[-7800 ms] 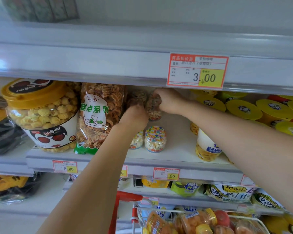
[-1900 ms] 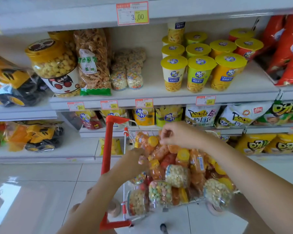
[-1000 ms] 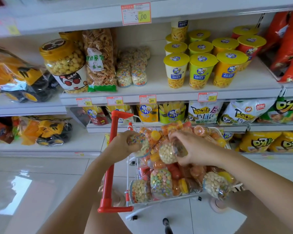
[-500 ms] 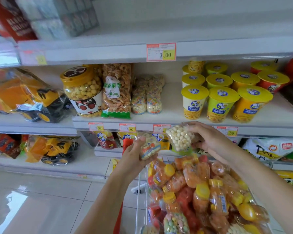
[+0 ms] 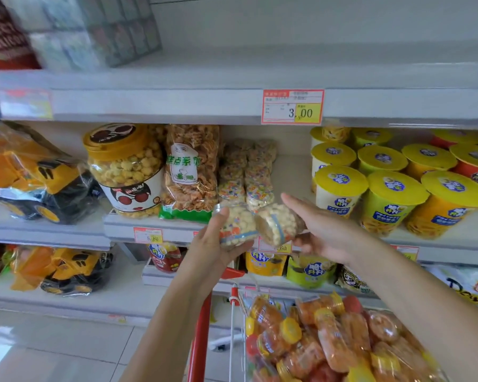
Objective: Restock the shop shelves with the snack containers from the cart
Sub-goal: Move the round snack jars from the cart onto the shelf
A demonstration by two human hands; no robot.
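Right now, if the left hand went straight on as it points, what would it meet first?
Probably the stacked small jars on the shelf, just beyond the jar the left hand holds; depth unclear.

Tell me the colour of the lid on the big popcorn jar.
The lid is orange-yellow with a dark label on top; head view.
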